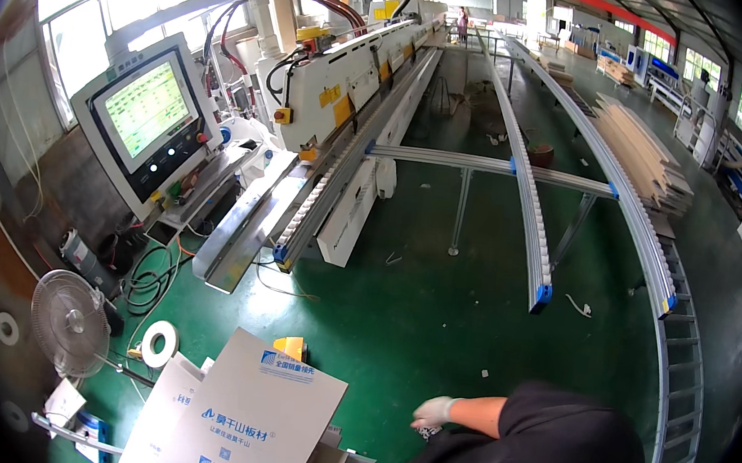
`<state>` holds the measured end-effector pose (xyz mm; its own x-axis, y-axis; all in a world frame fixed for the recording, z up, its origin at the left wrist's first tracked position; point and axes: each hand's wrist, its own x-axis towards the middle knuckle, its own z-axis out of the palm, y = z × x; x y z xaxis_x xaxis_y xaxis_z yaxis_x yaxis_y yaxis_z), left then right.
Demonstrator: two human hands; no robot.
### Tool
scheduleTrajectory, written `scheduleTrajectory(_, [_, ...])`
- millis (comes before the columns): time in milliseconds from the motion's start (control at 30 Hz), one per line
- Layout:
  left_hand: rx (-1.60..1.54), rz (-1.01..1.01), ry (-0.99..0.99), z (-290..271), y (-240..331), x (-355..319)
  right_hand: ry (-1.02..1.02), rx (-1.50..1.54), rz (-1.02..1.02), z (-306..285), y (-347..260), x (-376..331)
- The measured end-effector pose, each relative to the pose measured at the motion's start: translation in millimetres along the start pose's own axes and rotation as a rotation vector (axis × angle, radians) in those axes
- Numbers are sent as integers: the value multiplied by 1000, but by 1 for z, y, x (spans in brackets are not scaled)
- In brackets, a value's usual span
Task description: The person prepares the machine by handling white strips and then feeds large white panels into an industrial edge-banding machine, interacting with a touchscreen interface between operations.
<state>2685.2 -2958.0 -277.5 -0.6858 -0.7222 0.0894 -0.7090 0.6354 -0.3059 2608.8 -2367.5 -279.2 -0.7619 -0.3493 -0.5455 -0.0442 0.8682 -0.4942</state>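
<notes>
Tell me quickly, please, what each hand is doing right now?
Left hand: gloved, fingers loosely curled, held out over the green floor; whether it holds anything cannot be told.
Right hand: not in view.

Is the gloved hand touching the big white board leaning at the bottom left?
Apart. The head view shows green floor between the gloved hand and the white board.

A gloved left hand (434, 412) hovers over the green floor (434, 319) near stacked boards (252, 418).
</notes>
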Motion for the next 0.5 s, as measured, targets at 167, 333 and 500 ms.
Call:
scheduleTrajectory(167, [20,130,-60,-37,63,-25,-14,490,645,18,114,-67])
scheduleTrajectory(333, [-143,314,101,-57,166,-56,366,-90,513,23,240,-137])
scheduleTrajectory(500, [-203,299,278,-69,186,-52,1138,134,552,-101,213,-165])
